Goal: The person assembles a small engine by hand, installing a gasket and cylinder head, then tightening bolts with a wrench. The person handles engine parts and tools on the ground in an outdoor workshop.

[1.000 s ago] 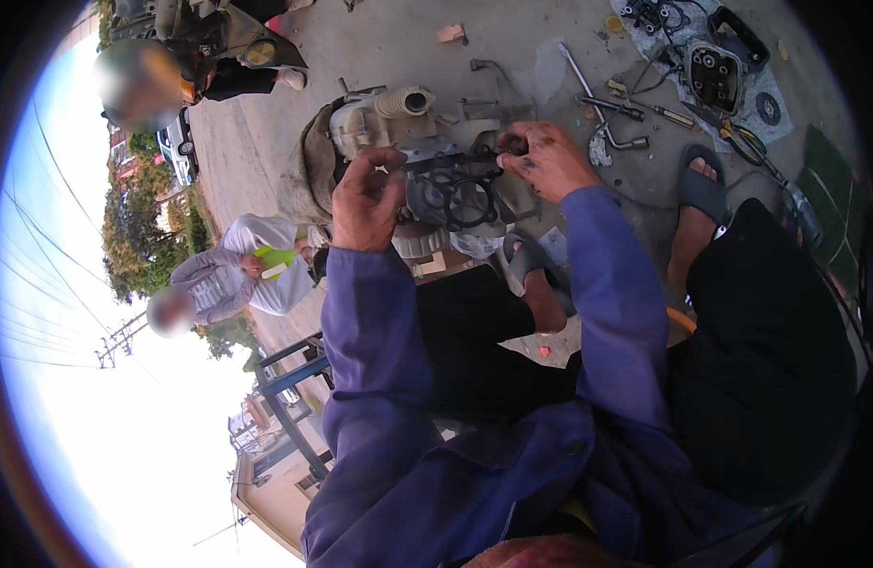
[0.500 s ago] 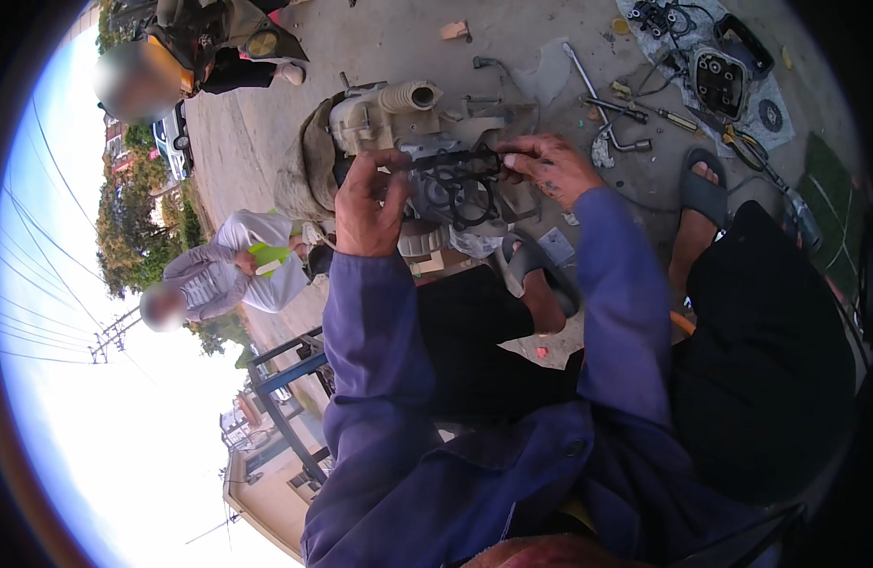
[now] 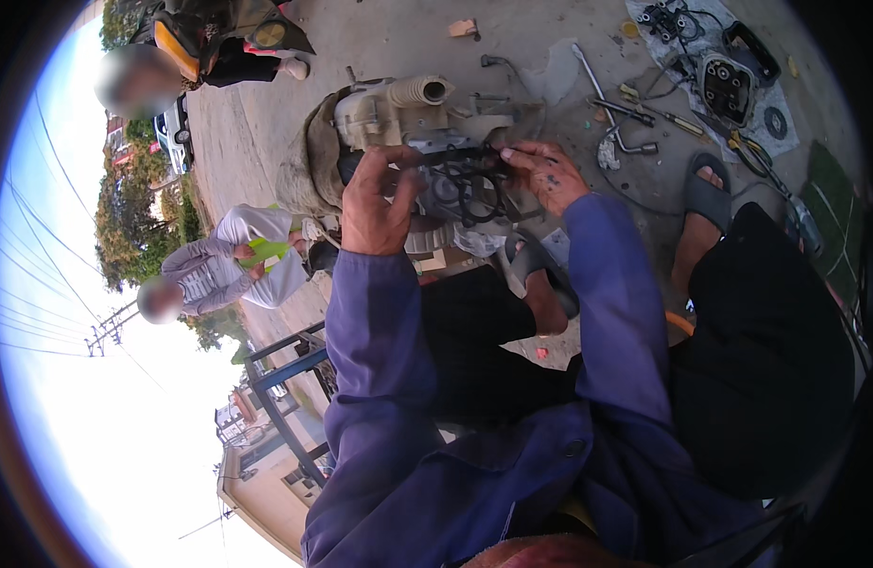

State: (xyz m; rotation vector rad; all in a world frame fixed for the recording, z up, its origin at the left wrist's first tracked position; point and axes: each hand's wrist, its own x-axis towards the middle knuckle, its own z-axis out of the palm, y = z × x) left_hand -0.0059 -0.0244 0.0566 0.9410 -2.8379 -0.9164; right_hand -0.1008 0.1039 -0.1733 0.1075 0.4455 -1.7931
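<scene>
Both hands hold a thin black gasket (image 3: 460, 156) with ring-shaped openings, stretched between them above a dusty engine (image 3: 370, 118). My left hand (image 3: 378, 204) pinches its left end between thumb and fingers. At the other end, my right hand (image 3: 547, 178) grips the edge with thumb and forefinger; dark smudges mark its back. Some of the engine's metal shows through and behind the gasket, so the outline is hard to follow. A ribbed pale pipe stub (image 3: 422, 91) sticks out of the engine, and a dirty cloth (image 3: 308, 161) lies along its left side.
To the right lie a bent socket wrench (image 3: 614, 118), a screwdriver (image 3: 682, 124) and yellow-handled pliers (image 3: 739, 142). Beyond them, a metal cover (image 3: 725, 90) and a dark ring (image 3: 775, 121) rest on plastic sheeting. A seated person (image 3: 233, 260) is at left, another person further off.
The gasket stays between both hands, and my left fingers have shifted slightly on its end. The whole view has moved a little.
</scene>
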